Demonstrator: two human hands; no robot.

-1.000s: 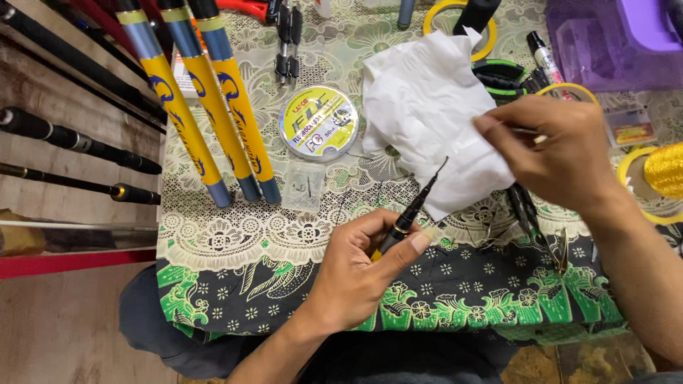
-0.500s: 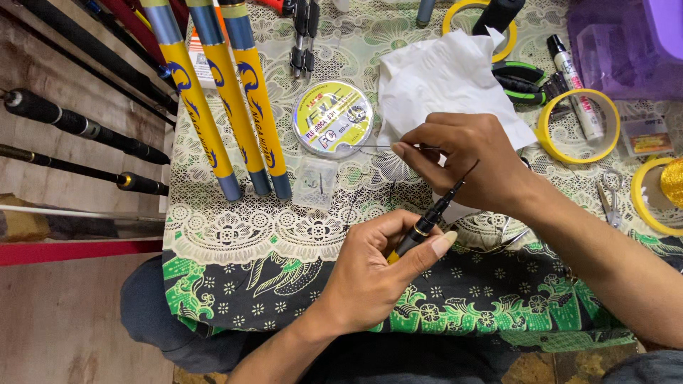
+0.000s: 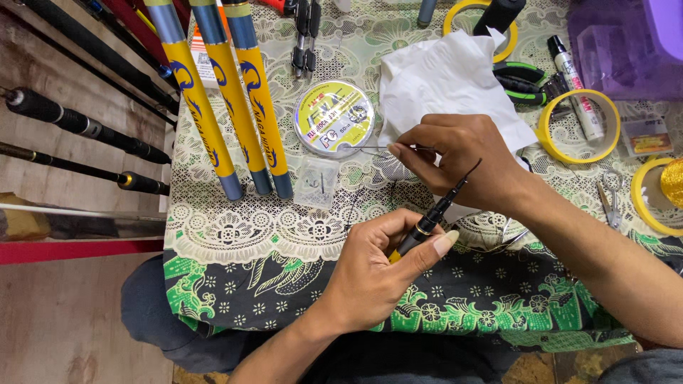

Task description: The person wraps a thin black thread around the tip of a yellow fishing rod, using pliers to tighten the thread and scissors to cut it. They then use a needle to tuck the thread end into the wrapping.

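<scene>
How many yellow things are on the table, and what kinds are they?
Yellow rod sections with blue ends: 3
Yellow tape rings: 3, one partly hidden at the top, one cut off at the right edge
Round line spool with a yellow label: 1
Gold thread spool: 1
Total: 8

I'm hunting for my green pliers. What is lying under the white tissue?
Green-and-black plier handles poke out from beneath the white tissue's right edge, on the patterned cloth. Their jaws are covered, as is anything else under it.
</scene>
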